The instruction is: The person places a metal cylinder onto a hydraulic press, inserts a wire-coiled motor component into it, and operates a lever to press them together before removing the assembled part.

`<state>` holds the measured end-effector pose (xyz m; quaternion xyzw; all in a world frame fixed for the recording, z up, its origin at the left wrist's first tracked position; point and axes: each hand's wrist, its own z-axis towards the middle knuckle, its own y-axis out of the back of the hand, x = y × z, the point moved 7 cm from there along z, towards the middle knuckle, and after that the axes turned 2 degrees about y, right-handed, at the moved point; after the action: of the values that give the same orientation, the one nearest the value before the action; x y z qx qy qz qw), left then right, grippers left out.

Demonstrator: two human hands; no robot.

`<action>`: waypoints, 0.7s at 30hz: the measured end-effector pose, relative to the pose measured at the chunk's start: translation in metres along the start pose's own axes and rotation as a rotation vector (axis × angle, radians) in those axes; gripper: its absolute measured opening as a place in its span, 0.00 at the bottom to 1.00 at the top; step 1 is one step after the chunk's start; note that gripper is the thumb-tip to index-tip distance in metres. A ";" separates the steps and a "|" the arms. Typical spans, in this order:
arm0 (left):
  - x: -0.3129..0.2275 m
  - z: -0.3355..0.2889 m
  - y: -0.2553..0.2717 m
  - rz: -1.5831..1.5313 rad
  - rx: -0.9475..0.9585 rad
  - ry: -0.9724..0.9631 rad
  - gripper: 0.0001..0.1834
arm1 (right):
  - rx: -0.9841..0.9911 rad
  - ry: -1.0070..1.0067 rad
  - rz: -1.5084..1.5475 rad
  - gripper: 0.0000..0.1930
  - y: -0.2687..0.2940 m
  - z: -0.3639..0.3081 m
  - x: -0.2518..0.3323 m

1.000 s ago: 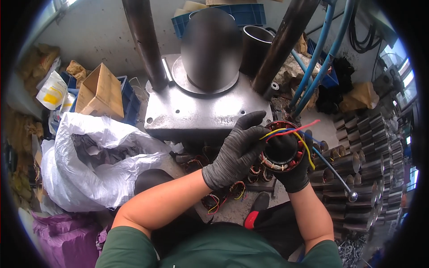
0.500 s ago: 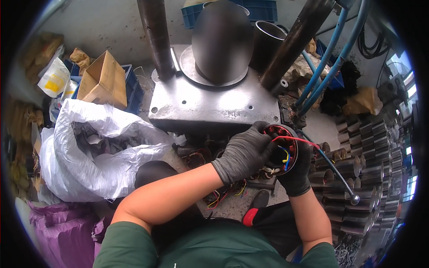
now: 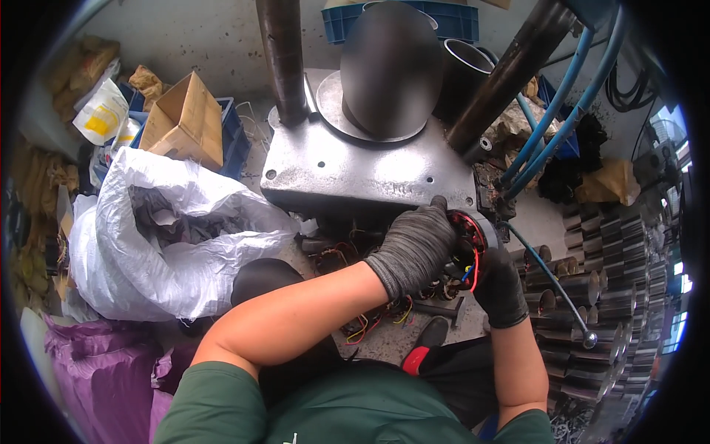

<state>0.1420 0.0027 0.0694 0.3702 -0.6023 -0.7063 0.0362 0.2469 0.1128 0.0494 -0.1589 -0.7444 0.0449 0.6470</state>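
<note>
Gloves are gripping: the left hand (image 3: 414, 248) is wrapping over the motor coil (image 3: 470, 240) while the right hand (image 3: 499, 285) is clasping beneath, at the metal plate's (image 3: 347, 174) front-right corner. Probably heavy, stiff; fragile wires, best held by its ring.

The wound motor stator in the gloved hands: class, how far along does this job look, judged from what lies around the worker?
Done: a row of metal cylinders stands stacked at the right. In hand: the left hand and right hand, both gloved, grip a stator with red and coloured wires beside the steel press base. Left: more wired stators lie under the base.
</note>
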 end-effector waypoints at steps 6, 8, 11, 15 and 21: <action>0.000 -0.007 0.023 0.133 -0.160 -0.104 0.14 | -0.039 0.112 -0.146 0.42 -0.006 0.005 0.013; 0.000 -0.008 0.025 0.141 -0.188 -0.107 0.14 | 0.004 0.153 0.104 0.42 -0.004 0.008 0.009; 0.002 -0.006 0.028 0.127 -0.139 -0.071 0.15 | 0.074 0.233 0.215 0.40 -0.011 0.003 0.014; 0.005 -0.003 0.025 0.145 -0.037 -0.039 0.16 | 0.035 0.297 -0.104 0.35 -0.016 0.004 0.015; 0.002 -0.011 0.029 0.014 -0.127 -0.135 0.18 | -0.112 0.176 0.001 0.37 -0.024 0.006 0.017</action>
<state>0.1354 -0.0152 0.0940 0.3144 -0.5600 -0.7662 0.0236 0.2347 0.0957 0.0710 -0.1986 -0.6860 -0.0106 0.6999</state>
